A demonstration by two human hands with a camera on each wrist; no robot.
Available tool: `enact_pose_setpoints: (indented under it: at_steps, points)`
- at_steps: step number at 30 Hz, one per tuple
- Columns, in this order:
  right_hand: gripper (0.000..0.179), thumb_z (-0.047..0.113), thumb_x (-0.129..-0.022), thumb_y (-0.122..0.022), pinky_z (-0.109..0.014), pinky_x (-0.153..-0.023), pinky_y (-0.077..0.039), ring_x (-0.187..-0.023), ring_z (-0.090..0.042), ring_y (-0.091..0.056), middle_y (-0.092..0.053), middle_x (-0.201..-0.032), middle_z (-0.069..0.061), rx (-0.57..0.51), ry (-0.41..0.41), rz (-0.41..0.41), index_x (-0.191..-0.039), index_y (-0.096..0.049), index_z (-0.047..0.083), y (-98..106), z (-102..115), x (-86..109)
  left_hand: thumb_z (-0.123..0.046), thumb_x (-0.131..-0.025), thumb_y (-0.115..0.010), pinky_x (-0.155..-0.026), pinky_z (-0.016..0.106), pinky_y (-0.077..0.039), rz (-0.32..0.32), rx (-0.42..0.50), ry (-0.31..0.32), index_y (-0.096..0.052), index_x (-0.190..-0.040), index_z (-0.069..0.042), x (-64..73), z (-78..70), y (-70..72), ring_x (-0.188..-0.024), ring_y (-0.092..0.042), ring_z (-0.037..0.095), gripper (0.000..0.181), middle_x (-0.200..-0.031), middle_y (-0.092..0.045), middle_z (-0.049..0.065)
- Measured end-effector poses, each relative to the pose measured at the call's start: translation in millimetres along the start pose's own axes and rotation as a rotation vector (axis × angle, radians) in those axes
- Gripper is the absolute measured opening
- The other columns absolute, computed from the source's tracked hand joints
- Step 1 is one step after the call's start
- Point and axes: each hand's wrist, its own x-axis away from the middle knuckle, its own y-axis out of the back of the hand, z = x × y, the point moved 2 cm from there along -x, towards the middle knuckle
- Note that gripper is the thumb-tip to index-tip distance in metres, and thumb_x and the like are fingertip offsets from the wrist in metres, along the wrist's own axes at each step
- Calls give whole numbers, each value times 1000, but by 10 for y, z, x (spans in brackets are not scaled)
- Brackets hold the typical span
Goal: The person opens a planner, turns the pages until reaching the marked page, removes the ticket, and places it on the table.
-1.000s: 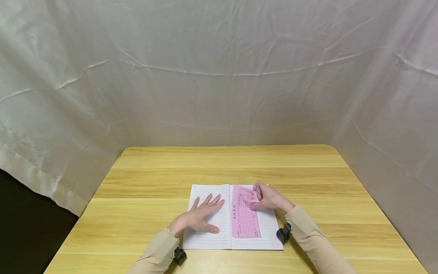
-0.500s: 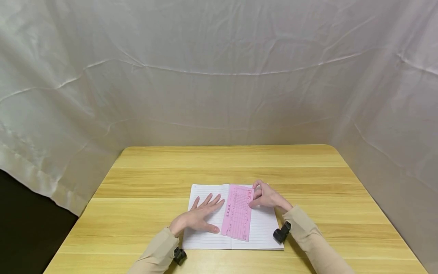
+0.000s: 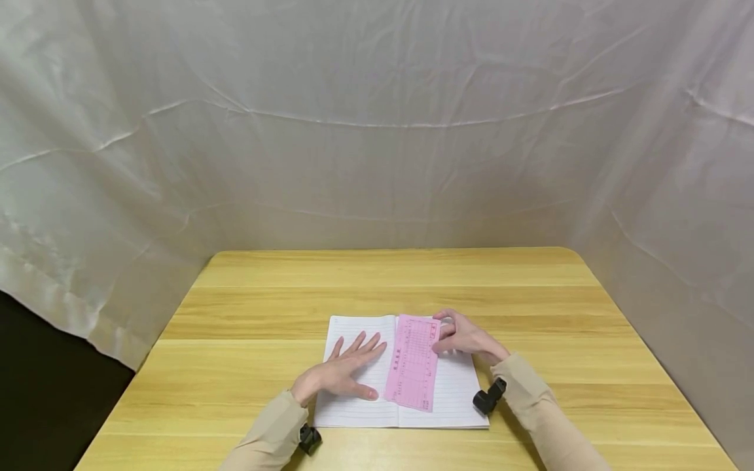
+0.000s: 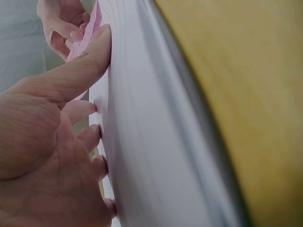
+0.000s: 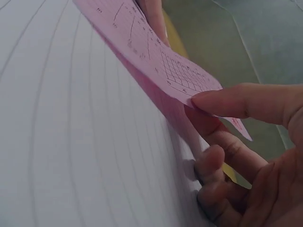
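Note:
An open lined notebook (image 3: 353, 412) lies on the wooden table. Above its middle fold a pink printed form slip (image 3: 412, 366) is held slightly tilted, partly over both pages. My right hand (image 3: 462, 335) pinches the slip's right edge between thumb and fingers; in the right wrist view the thumb (image 5: 236, 100) lies on top and the slip (image 5: 142, 56) bows up off the page. My left hand (image 3: 341, 376) rests spread on the left page, fingers straight. In the left wrist view its fingertips (image 4: 97, 130) touch the paper.
The wooden table (image 3: 235, 314) extends around the notebook on all sides. Pale cloth curtains (image 3: 377, 183) hang behind and at both sides. A black wrist camera (image 3: 309, 439) sits at the left cuff, another camera (image 3: 489, 396) at the right.
The right hand has lifted the pink slip from the right page and shifted it left across the fold, then slightly back right. The left hand has stayed in place.

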Motion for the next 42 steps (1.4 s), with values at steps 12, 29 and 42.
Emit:
enact_pose_setpoints:
  at_steps: [12,29,42]
  points:
    - [58,0,-87,-65,-29,-73,-62,-81,-16,-71,-74,-102,-10,-234,31,63,-135,-41,-19,97,-133,54,-40,-90,-72,-121,71,8,6,-11,-8,-21,-161,-11,0,1,4,-158,2,40,92,-171,-6,12]
    - [18,-2,-96,-60,-20,-66,-59,-72,-8,-69,-76,-86,-2,-542,21,-37,-97,-74,10,389,-339,198,-43,-91,-71,-121,72,8,12,-14,-20,-20,-161,-10,-9,26,0,-158,2,41,93,-171,-5,14]
    - [20,1,-96,-63,-18,-66,-58,-73,-6,-67,-74,-84,0,-501,-68,-151,-90,-76,14,932,-523,410,-41,-92,-70,-120,71,10,16,-9,-25,-19,-161,-9,-2,12,17,-158,3,42,92,-171,-4,14]
